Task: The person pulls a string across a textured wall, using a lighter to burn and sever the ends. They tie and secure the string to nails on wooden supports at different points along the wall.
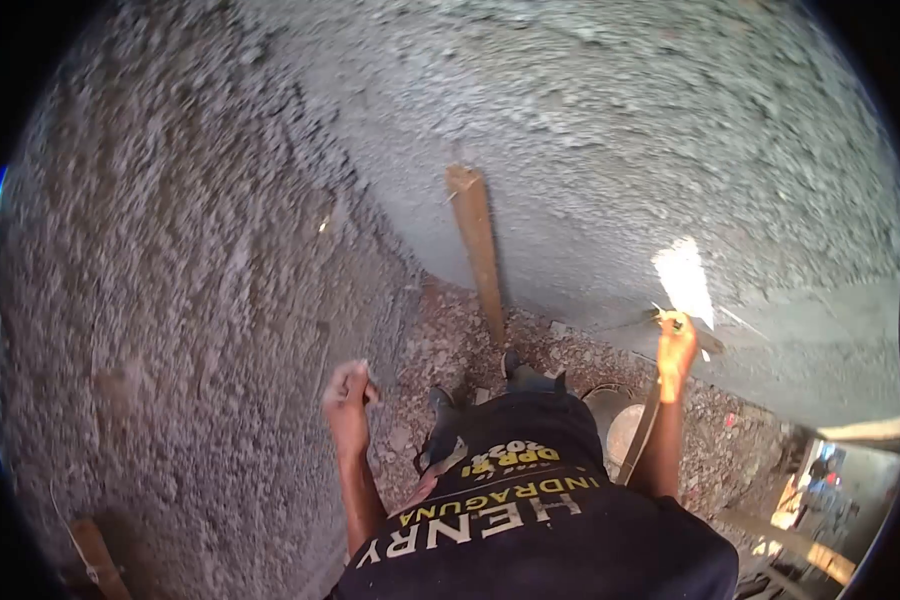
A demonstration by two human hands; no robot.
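My left hand point(348, 388) is raised beside the rough grey wall on the left, its fingers curled in and slightly blurred. Over on the right, my right hand point(676, 345) is closed in front of the other wall, in bright sunlight. I cannot tell what it grips. A long, narrow dark strip point(642, 435) runs from near that wrist down along the forearm. Just beyond the right fingers, a short dark piece point(710, 342) shows against the wall. A sunlit patch lights the wall above this hand.
A wooden post point(478, 245) leans against the wall in the corner ahead. Rubble point(435, 335) covers the ground around my boots point(530, 375). A round pale container point(625, 435) stands by my right side. Another piece of wood point(98, 560) is at lower left, and timber beams point(820, 555) lie at lower right.
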